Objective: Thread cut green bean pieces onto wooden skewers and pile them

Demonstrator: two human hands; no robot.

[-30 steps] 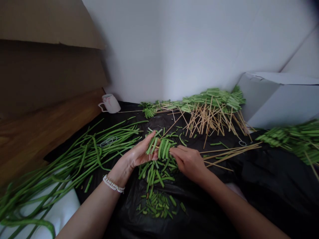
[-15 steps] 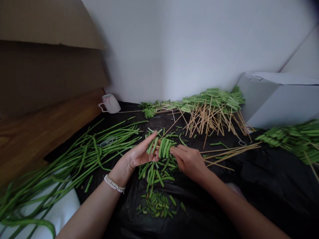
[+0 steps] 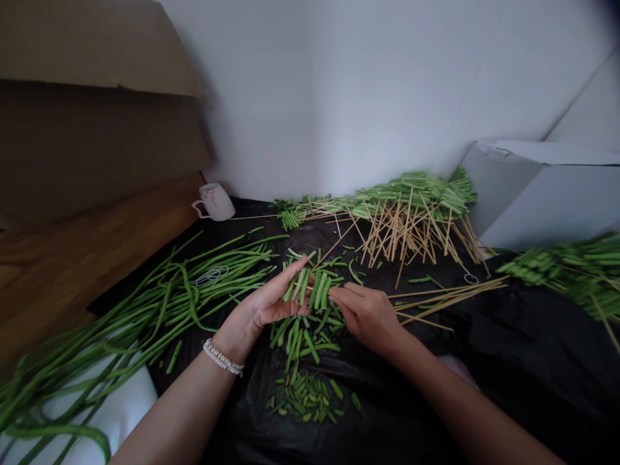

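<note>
My left hand, with a beaded bracelet at the wrist, is turned palm up and cups cut green bean pieces, its thumb stretched out above them. Beside these, a row of bean pieces sits crosswise, side by side, on a thin wooden skewer. My right hand is closed around the skewer just right of the row; most of the stick is hidden in its fingers. Loose cut bean pieces lie beneath both hands, and a pile of short trimmed ends lies nearer me.
Long uncut beans spread on the left. Bare skewers lie to the right on black plastic sheeting. Filled skewers are heaped at the back, more at right. A mug, cardboard box and white box stand around.
Another bean piece now shows in the group by my left fingers, and a gap separates it from the row. My right hand has shifted very slightly left.
</note>
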